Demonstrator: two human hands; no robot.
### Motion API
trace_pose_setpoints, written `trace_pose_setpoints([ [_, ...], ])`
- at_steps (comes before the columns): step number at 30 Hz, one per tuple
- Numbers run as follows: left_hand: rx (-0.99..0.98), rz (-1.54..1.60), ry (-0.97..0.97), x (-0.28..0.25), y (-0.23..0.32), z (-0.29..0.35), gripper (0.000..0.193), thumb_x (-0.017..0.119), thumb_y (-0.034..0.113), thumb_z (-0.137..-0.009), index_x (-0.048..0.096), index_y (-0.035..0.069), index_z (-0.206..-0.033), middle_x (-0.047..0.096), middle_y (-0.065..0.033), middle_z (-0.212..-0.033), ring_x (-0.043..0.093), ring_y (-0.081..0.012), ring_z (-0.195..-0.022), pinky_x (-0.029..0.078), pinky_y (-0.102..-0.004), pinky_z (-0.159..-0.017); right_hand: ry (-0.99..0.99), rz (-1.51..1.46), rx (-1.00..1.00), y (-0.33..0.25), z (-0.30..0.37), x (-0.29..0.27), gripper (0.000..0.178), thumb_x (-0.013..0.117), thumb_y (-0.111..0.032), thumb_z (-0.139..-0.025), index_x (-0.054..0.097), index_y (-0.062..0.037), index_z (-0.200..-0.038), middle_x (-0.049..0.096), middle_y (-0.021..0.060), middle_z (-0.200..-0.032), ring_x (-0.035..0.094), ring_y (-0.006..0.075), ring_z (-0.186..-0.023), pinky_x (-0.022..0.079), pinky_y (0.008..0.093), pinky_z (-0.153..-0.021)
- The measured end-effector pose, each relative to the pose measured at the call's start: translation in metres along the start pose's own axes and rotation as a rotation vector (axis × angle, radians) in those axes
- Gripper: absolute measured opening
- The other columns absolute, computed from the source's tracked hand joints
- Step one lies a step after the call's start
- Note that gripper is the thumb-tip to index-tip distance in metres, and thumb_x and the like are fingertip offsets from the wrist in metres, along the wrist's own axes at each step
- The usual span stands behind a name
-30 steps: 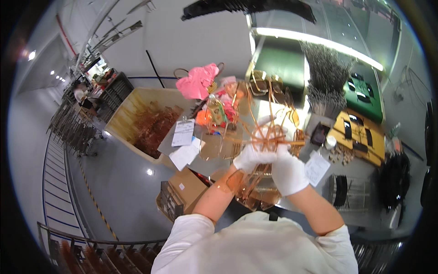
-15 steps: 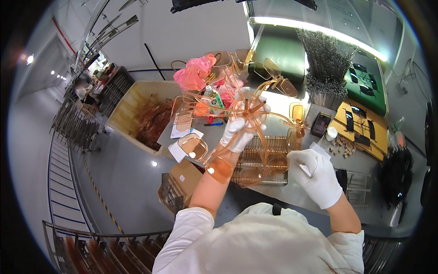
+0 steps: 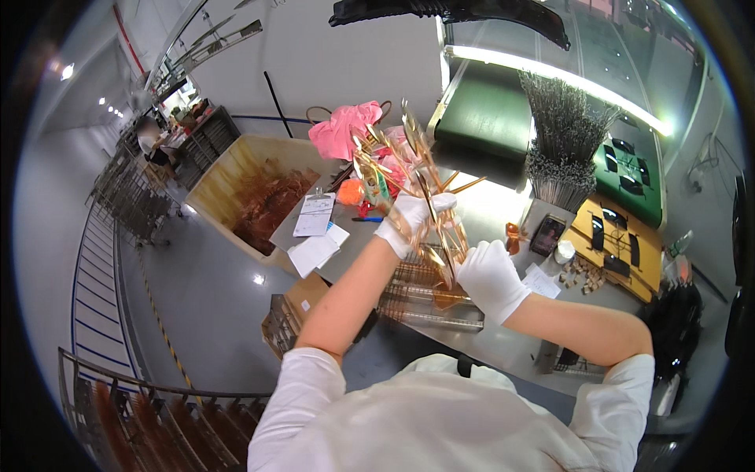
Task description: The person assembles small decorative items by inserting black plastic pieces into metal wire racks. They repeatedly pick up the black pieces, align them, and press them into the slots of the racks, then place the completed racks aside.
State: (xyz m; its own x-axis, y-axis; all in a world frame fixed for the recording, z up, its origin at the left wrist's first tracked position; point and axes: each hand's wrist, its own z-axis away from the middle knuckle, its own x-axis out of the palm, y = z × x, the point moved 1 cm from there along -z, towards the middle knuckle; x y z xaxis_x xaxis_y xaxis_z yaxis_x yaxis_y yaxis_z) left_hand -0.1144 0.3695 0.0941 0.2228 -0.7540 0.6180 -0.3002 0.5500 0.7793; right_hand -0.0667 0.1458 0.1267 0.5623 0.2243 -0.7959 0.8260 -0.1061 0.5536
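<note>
One branching cluster of amber lens pieces (image 3: 429,165) is above the table (image 3: 358,242), clamped in the curled fingers of the gloved left hand (image 3: 415,216). Beside its lower pieces, the gloved right hand (image 3: 494,282) bends its fingers, their grip unclear; a wire rack (image 3: 436,316) sits beneath.

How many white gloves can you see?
2: one on the left hand, one on the right hand. More may be hidden: the hands of the distant person are too small to make out.
</note>
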Motion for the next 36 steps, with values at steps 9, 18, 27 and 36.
trace_pose_setpoints([
  [9, -0.201, -0.109, 0.067, 0.067, 0.014, 0.023, 0.055, 0.078, -0.002, -0.084, 0.048, 0.010, -0.128, 0.066, -0.0140, -0.090, 0.072, -0.0293, -0.078, 0.064, -0.0504, -0.067, 0.065, -0.218, -0.272, 0.016, 0.041, -0.062, 0.010, 0.065, -0.023, -0.083, 0.066, -0.0137, -0.081, 0.056, 0.0020, -0.076, 0.058, 0.0237, -0.077, 0.041, 0.0378, -0.061],
  [18, 0.226, -1.116, 0.040, 0.047, 0.055, 0.041, 0.071, 0.091, 0.011, -0.069, 0.052, 0.008, -0.129, 0.060, -0.0057, -0.114, 0.063, -0.0165, -0.108, 0.055, -0.0361, -0.092, 0.079, -1.833, 0.548, 0.111, 0.039, -0.015, 0.057, 0.066, -0.056, -0.095, 0.059, -0.0057, -0.122, 0.072, 0.0125, -0.085, 0.071, 0.0197, -0.074, 0.057, 0.0318, -0.065],
  [27, 0.105, -1.947, 0.112, 0.098, 0.060, 0.054, 0.068, 0.085, 0.018, -0.074, 0.053, 0.008, -0.133, 0.056, -0.0191, -0.125, 0.062, -0.0406, -0.113, 0.055, -0.0457, -0.093, 0.150, -2.628, 0.406, 0.038, 0.020, 0.028, 0.115, 0.067, -0.083, -0.070, 0.042, -0.0028, -0.149, 0.063, 0.0138, -0.124, 0.068, 0.0341, -0.115, 0.057, 0.0542, -0.101],
  [36, 0.273, -2.077, 0.211, 0.082, 0.054, 0.053, 0.058, 0.079, 0.011, -0.077, 0.054, 0.010, -0.129, 0.055, -0.0193, -0.122, 0.062, -0.0418, -0.112, 0.057, -0.0492, -0.088, 0.005, -2.861, -0.014, 0.020, 0.009, 0.046, 0.101, 0.074, -0.070, -0.078, 0.039, -0.0114, -0.152, 0.061, 0.0134, -0.132, 0.060, 0.0335, -0.128, 0.046, 0.0521, -0.113],
])
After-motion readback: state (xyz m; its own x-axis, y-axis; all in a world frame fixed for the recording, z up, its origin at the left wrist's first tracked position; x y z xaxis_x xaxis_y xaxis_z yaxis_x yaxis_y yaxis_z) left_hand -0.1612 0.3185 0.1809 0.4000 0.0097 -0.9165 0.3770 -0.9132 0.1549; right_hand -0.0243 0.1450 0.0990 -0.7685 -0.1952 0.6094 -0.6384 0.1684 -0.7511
